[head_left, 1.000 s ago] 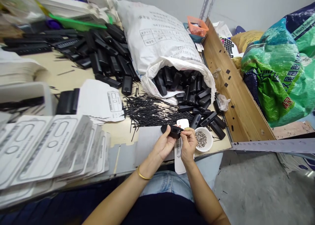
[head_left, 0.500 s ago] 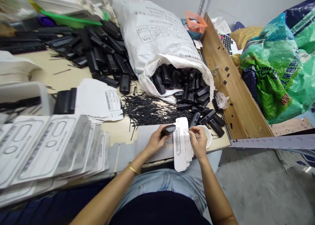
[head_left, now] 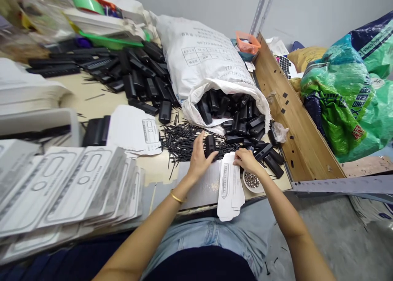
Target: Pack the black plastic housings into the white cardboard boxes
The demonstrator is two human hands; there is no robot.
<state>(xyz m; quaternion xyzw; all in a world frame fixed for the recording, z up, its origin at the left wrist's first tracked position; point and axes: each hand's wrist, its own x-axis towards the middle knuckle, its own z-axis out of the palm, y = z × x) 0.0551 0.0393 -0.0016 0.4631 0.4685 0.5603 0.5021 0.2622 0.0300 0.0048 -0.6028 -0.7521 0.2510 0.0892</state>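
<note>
My left hand is around a small black plastic case, its thumb in front and its fingers along the far side. The case stands tilted above the edge of a heap of thin black sticks. My right hand pinches the upper right edge of a small stack of flat white printed cartons. The cartons lie at the table's front edge, with their lower ends over my lap. Beneath my right wrist stands a white bowl of small metal parts.
A white woven sack spills black cases behind my hands. Printed cartons stand in rows at left, near a white bin. A wooden board edges the right side, with green bags beyond.
My left hand has moved away from me with the black case, which has turned more upright. My right hand has shifted up along the cartons, uncovering the bowl. The view has shifted slightly.
</note>
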